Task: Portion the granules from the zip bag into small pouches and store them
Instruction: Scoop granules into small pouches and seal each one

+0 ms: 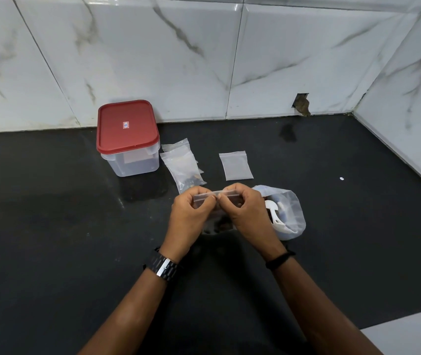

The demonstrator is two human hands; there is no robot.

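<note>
Sealing a filled pouch at its zip strip, with the red-lidded container as landmark

The red-lidded container (128,138) stands shut at the wall; well to its right and nearer the person the zip bag (285,212) slumps open with a white scoop (275,213) inside, and just left of that bag both hands hold one small pouch (218,201) above the counter. Left hand (191,213) and right hand (246,211) each pinch its top strip between thumb and fingertips, the thumbs almost meeting. Filled pouches (182,165) lie just right of the container; an empty pouch (235,165) lies further right. The film looks light, limp and slippery, so the stiffer zip edge seems the safest hold.
</note>
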